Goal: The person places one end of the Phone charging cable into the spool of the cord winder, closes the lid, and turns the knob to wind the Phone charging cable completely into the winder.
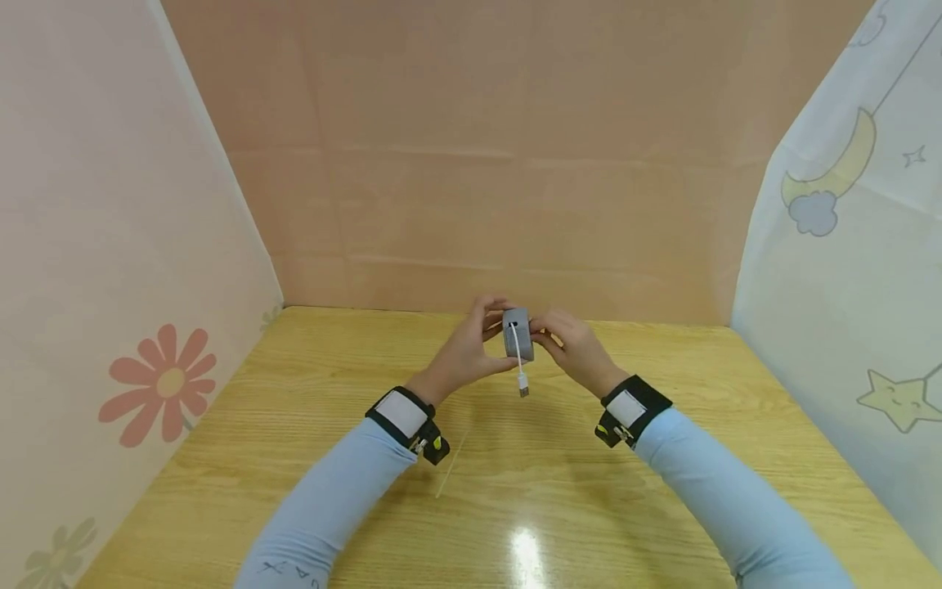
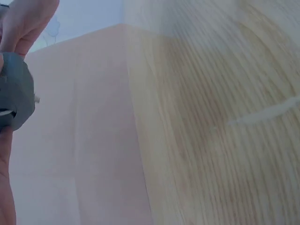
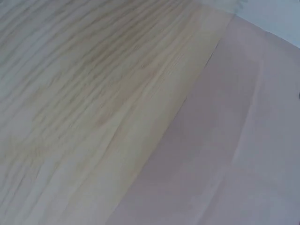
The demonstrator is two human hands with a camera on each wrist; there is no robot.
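Closest to me, two pale blue sleeves reach forward over the light, wood-grain surface (image 1: 662, 523), each wrist bound by a black strap with a white patch. A bright glare of the lamp sits on the surface between the forearms, and a thin pale streak lies on the wood just beside the left wrist.

A little further out, both hands meet above the surface. The left hand (image 1: 465, 352) curls its fingers and thumb round a small grey, rounded case (image 1: 518, 333), and the right hand (image 1: 576, 348) pinches the same case from the other side, so the two hands are together, clamped on it. The case is held up in the air, clear of the surface and roughly over its middle. Out of the case's near face comes a short white cable (image 1: 519, 360), hanging down and ending in a silver USB plug (image 1: 523, 389) that dangles free above the wood. In the left wrist view the grey case (image 2: 16, 89) fills the left edge with fingers (image 2: 23, 23) over its top; what else sits inside it I cannot tell.

Beyond the hands the surface ends at a plain pinkish-tan back wall (image 1: 515, 147). A pale sheet with red flowers (image 1: 165, 380) closes the left side, and a white sheet printed with a yellow moon and stars (image 1: 839, 172) closes the right.
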